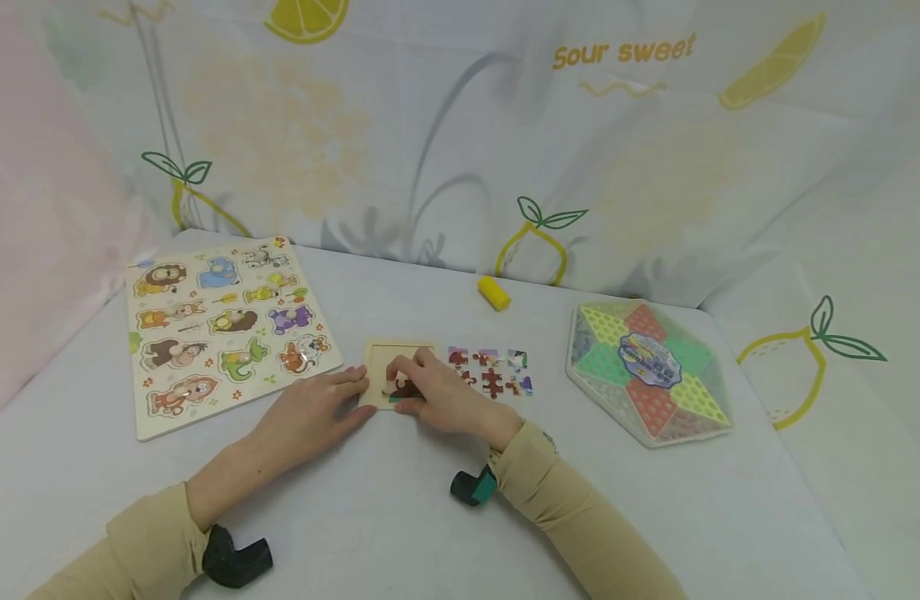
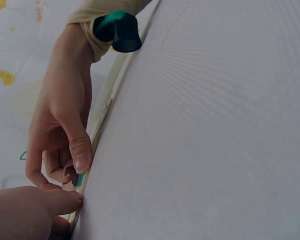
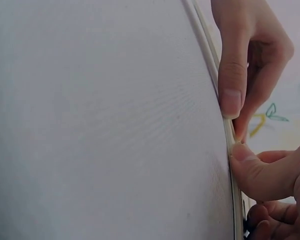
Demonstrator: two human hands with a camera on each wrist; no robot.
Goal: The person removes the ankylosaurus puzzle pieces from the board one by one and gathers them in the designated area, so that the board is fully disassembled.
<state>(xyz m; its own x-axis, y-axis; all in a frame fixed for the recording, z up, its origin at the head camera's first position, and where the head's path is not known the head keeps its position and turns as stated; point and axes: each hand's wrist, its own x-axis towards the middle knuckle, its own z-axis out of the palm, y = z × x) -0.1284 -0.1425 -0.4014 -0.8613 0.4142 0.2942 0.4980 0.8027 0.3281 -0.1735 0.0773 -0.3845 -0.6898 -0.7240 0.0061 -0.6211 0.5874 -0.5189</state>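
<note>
A small wooden puzzle tray [image 1: 402, 342] with a sunken middle lies flat on the white cloth. My left hand [image 1: 313, 412] rests against its left side, fingers and thumb fairly straight along the edge and near corner. Over the tray, my right hand [image 1: 445, 396] pinches a small jigsaw piece [image 1: 406, 387] with reddish-brown and green print, partly hidden by the fingers. A green bit of the piece [image 2: 80, 180] shows beside the right thumb in the left wrist view. Several loose jigsaw pieces [image 1: 493, 382] lie in rows just right of the tray.
A large animal peg puzzle board [image 1: 208, 367] lies at the left. On the right is a hexagonal Chinese checkers box [image 1: 650, 362]. A yellow cylinder [image 1: 493, 293] lies near the back edge, before a lemon-print curtain [image 1: 460, 125].
</note>
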